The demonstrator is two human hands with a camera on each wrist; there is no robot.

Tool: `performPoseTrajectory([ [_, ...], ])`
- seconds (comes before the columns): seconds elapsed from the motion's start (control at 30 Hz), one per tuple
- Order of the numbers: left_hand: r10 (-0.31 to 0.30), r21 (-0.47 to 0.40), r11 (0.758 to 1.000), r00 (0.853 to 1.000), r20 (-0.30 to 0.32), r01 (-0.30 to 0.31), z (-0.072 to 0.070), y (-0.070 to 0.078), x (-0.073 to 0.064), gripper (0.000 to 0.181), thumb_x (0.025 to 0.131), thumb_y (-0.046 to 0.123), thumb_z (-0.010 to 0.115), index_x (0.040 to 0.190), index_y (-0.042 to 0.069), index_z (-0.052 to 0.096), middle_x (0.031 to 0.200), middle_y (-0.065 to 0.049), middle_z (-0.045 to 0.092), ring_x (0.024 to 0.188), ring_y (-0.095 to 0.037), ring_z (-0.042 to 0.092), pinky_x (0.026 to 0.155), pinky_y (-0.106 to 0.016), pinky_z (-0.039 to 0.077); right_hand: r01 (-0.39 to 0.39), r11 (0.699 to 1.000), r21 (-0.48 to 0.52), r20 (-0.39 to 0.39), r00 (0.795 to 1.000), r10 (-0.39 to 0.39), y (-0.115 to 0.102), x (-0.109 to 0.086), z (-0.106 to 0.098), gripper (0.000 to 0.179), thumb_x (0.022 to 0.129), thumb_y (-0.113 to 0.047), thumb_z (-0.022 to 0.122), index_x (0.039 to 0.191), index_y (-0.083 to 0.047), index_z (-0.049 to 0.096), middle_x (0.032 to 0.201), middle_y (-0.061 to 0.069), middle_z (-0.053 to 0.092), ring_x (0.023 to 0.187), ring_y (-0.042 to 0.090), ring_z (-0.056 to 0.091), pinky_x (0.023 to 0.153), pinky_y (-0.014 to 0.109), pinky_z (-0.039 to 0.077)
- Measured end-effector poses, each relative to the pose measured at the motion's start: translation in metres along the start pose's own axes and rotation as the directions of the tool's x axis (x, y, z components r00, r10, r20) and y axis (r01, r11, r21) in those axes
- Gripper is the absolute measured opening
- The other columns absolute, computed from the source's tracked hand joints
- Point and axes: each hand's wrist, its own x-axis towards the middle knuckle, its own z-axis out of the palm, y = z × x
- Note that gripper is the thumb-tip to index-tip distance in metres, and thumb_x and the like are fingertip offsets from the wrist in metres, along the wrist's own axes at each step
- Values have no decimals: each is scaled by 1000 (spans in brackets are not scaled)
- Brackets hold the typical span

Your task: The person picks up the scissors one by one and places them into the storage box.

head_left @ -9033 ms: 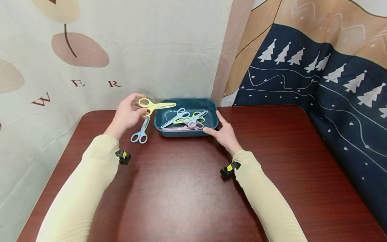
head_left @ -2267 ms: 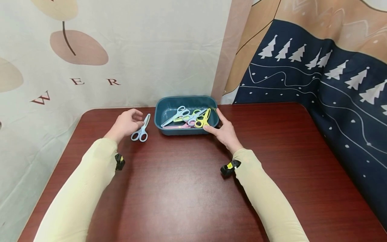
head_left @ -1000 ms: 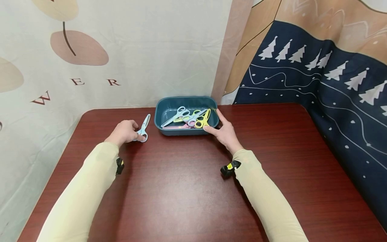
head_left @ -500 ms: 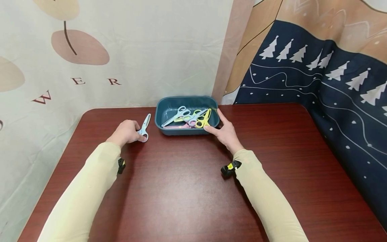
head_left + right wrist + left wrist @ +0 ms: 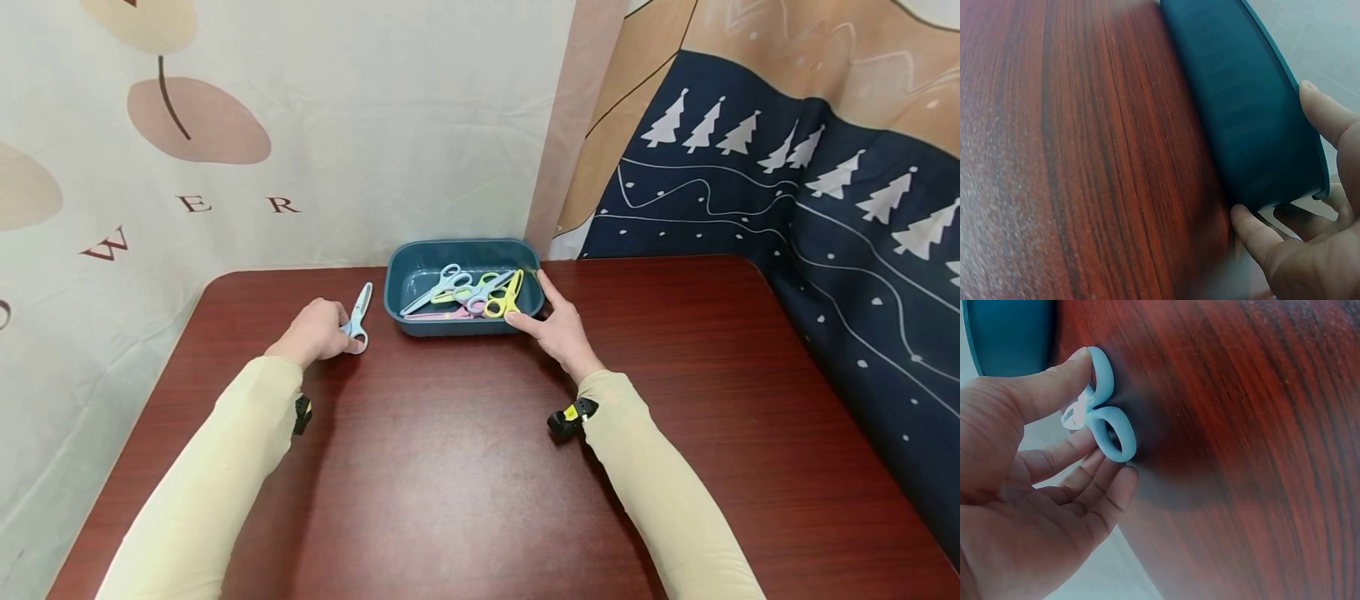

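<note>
Light-blue scissors (image 5: 362,306) lie at the left of the table, blades pointing away. My left hand (image 5: 315,328) pinches their handle; in the left wrist view the thumb is at one finger loop (image 5: 1104,378) and fingers are by the other. To the right stands a dark teal plastic bin (image 5: 461,328). My right hand (image 5: 557,332) grips its right near corner, thumb on the front rim and fingers along the side. Inside lie yellow scissors (image 5: 514,290), light-blue scissors (image 5: 429,294), pink-handled scissors (image 5: 442,315) and others, overlapping each other.
The dark red wood-grain table (image 5: 442,467) has rounded far corners. A pale printed curtain (image 5: 375,150) hangs right behind its far edge, and a navy tree-patterned cloth (image 5: 697,192) hangs at the right. A small black camera (image 5: 572,418) sits on the right wrist.
Earlier my left hand held the yellow scissors over the bin; now those lie inside it. The left hand has come down to the light-blue scissors and pinches their handle. The right hand stays put.
</note>
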Motion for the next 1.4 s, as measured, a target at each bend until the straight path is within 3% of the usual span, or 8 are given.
performPoseTrajectory([
  [0.3,23,-11,1000,999,-40,-24,4,-2,-1,52,83,22,85,107,-13,55,100,-27,54,91,-37,51,78,-45,47,3,1000,4,1,1000,-3,0,0,-1,98,90,-33,83,166,-30,22,169,9,29,151,27,34,122,43,32],
  [0.67,-18,-85,996,998,-66,13,9,-5,-5,56,83,23,86,111,-6,47,95,-23,58,89,-37,55,80,-46,48,7,1000,9,-6,1000,-7,0,0,0,98,89,-32,83,166,-30,23,168,9,30,150,26,35,122,42,33],
  [1.0,6,-102,995,997,-76,-14,11,-10,-8,47,83,25,86,102,-1,50,89,-17,59,86,-35,55,74,-41,45,14,1000,17,-4,1000,-14,1,0,0,98,89,-31,83,166,-31,23,168,10,32,147,28,41,120,43,35],
  [1.4,27,-141,989,994,-106,-42,15,-13,-10,39,90,23,80,108,-1,56,90,-17,64,85,-33,57,71,-38,44,19,1000,19,-1,1000,-19,1,0,-1,97,90,-31,83,166,-31,23,168,10,32,147,28,41,120,43,35],
])
